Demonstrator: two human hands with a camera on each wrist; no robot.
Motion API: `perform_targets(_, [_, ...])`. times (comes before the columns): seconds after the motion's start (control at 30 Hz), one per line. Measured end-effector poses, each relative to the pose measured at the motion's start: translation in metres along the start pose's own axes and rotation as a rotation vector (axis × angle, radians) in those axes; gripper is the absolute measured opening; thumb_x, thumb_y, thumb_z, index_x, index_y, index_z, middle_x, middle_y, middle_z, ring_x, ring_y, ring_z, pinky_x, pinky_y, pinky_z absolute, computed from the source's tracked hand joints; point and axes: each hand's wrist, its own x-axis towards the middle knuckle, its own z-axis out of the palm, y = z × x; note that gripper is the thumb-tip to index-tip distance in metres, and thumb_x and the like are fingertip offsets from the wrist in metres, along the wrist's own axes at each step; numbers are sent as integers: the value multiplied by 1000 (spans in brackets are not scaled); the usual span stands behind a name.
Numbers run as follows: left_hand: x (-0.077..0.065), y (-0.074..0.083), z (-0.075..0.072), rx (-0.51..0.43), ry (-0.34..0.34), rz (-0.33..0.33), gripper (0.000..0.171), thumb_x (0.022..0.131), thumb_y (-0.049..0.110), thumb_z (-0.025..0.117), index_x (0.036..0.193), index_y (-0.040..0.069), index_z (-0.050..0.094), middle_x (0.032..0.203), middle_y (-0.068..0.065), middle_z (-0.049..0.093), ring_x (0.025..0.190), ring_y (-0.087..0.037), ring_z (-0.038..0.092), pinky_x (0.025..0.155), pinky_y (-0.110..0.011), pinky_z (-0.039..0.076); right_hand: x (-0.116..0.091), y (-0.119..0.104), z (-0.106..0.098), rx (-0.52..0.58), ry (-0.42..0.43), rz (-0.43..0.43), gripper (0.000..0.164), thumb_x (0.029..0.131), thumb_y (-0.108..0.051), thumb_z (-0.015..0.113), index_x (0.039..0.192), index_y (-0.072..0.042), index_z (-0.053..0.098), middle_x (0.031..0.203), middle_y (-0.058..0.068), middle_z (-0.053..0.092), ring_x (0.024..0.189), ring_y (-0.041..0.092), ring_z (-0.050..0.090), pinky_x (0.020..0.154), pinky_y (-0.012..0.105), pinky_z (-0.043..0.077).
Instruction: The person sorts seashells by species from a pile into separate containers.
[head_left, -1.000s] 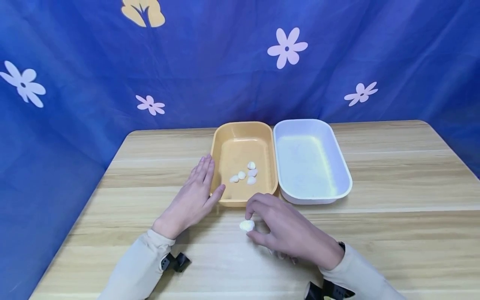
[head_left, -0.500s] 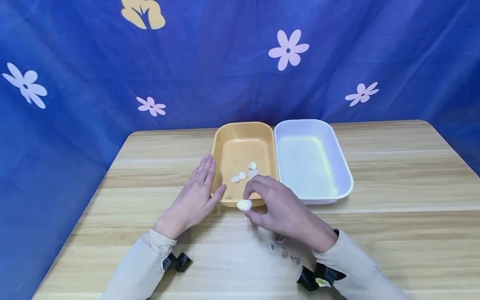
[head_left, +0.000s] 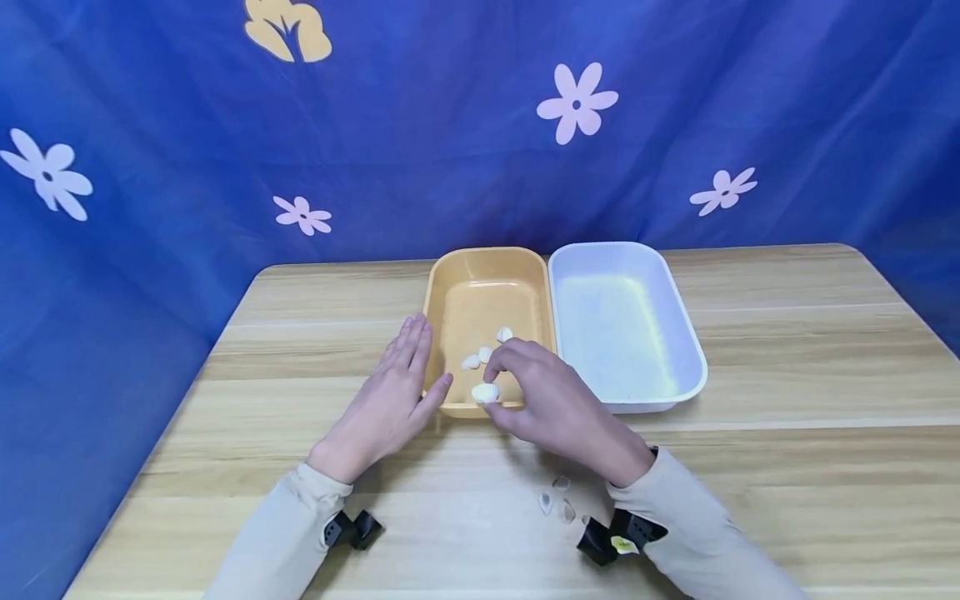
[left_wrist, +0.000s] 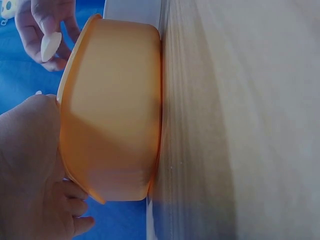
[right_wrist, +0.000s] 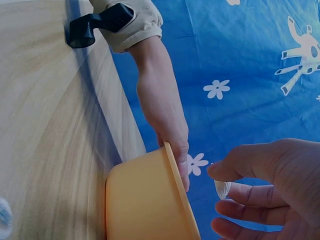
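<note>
My right hand point(head_left: 551, 400) pinches a white ribbed seashell point(head_left: 485, 392) between thumb and fingers, above the near rim of the orange tray point(head_left: 437, 312). In the right wrist view the same shell point(right_wrist: 223, 189) shows at the fingertips. My left hand point(head_left: 386, 396) rests on the tray's left rim with its fingers straight. Small white shells, one of them a pale shell point(head_left: 470, 362), lie on the tray's floor, partly hidden by the right hand. The left wrist view shows the tray's outer wall point(left_wrist: 115, 110) beside the left hand point(left_wrist: 35, 165).
A white tray point(head_left: 611, 333) stands against the orange tray's right side. Several small darker shells point(head_left: 567, 511) lie on the wooden table point(head_left: 795, 467) under the right wrist. A blue flowered cloth point(head_left: 450, 125) hangs behind the table.
The right hand has lifted the ribbed shell off the table and carried it forward to above the orange tray's near edge. The left hand stays on the rim.
</note>
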Motion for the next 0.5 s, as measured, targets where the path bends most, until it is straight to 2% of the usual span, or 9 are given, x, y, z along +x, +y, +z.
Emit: perform_targets(0.5, [-2,2,7,6,4,-17,74,103,44,33,150,-10,15,158,-25,8,147,-33,4,118,-50,15,10,9,8,-69,8,49,21,75,-13,78,92,-7,66,99,0,64,90,17,59,76,31,52])
